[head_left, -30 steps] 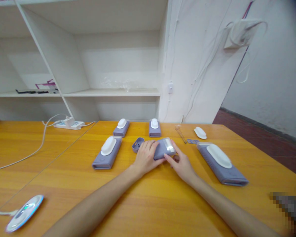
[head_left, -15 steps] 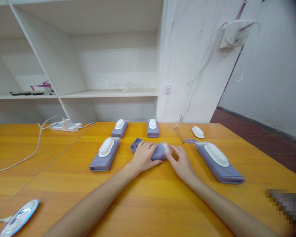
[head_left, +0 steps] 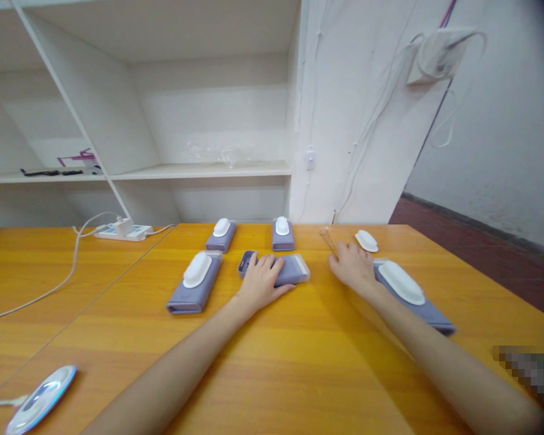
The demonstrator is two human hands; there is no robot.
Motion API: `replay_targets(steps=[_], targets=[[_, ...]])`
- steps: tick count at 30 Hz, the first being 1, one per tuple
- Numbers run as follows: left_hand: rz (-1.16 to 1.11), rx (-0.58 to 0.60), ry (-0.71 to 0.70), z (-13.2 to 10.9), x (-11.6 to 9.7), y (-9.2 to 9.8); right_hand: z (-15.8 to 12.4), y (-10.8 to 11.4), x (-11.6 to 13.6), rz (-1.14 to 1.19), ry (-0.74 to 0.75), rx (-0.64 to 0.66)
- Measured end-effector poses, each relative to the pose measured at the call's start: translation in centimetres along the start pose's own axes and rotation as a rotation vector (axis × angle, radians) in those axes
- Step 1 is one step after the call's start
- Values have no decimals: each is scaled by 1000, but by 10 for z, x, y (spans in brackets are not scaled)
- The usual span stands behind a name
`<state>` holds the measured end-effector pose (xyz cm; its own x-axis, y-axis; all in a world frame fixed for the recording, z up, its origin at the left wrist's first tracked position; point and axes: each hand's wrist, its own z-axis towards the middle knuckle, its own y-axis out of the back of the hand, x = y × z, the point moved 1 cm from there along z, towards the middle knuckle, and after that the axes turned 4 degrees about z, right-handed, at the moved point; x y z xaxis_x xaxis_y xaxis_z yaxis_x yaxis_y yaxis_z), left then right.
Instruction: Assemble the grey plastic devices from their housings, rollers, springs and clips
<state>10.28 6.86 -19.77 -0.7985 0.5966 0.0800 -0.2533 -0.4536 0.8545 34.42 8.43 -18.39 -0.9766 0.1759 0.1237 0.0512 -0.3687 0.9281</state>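
My left hand (head_left: 262, 281) lies over a flat grey-purple case (head_left: 286, 277) on the table, thumb along its near side and fingers across its top. The case's right end is pale and clear-edged; a hollow end piece with small holes shows at its left. My right hand (head_left: 354, 266) is down on the table to the right, fingers bent at the place where small flat purple pieces lay. Whatever is under those fingertips is hidden. Just beyond them lies a thin coiled strand (head_left: 327, 238). A loose white oval piece (head_left: 367, 241) sits past the right hand.
Several similar grey-purple cases with white oval pieces on top stand around, one at left (head_left: 194, 284) and one partly behind my right forearm (head_left: 405, 290). A glowing round disc with a cable (head_left: 43, 402) lies front left. A power strip (head_left: 124, 231) stands at back left.
My right hand has left the case's right end and moved right, over the small flat purple pieces. My left hand stays on the case, which has turned slightly.
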Motion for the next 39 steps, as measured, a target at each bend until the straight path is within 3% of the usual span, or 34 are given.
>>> replay_targets(steps=[4,10,14,20,24,28,33,39], targets=[[17,-3,8,0,0,1,8,-8,-1,-88,-63,134],[23,-13,13,0,-3,4,-10,-14,16,-72,79,28],[19,-18,8,-1,-3,5,-7,-12,21,-23,147,-49],[39,-15,3,-2,-3,3,10,-22,23,37,126,13],[48,-26,12,-3,-4,2,23,-26,22,52,97,-18],[52,-30,13,-3,-5,2,55,-23,8,25,-25,-29],[52,-20,18,-3,-4,2,98,-26,-29,15,-212,54],[39,-27,22,-3,-4,3,112,-34,-72,51,-327,148]])
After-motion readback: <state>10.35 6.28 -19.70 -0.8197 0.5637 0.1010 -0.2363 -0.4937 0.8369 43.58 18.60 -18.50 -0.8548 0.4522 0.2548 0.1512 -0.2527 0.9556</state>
